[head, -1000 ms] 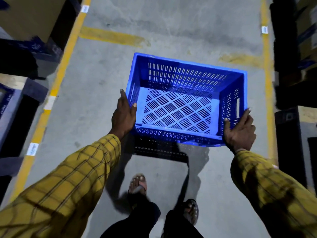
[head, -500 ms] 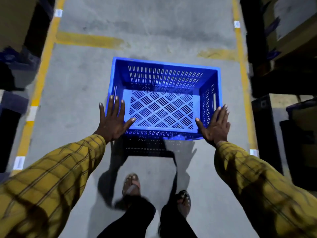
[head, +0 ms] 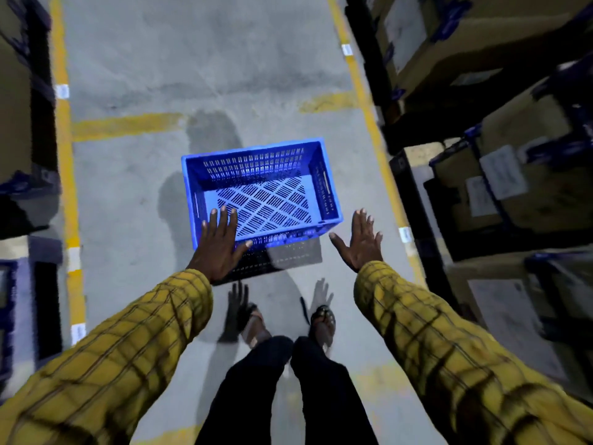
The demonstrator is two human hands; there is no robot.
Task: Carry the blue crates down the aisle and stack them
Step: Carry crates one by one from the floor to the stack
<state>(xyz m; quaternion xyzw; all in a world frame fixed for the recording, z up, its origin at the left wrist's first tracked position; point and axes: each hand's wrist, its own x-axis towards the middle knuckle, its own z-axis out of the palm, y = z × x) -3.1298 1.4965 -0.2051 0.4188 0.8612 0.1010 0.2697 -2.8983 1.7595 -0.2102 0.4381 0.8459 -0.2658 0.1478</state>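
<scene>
One blue slotted crate (head: 266,175) sits on the concrete aisle floor in the middle of the view, empty, its open top facing up. My left hand (head: 219,244) hovers over the crate's near left corner, fingers spread, holding nothing. My right hand (head: 361,240) is open too, fingers apart, just right of the crate's near right corner and clear of it. Both arms wear yellow checked sleeves.
Yellow floor lines (head: 65,162) edge the aisle on both sides. Racks with cardboard boxes (head: 519,187) stand close on the right, dark racks (head: 25,175) on the left. My sandalled feet (head: 322,319) stand just behind the crate.
Both hands let go of the crate's sides and spread open. The crate now rests on the floor, farther from me, and the view has risen.
</scene>
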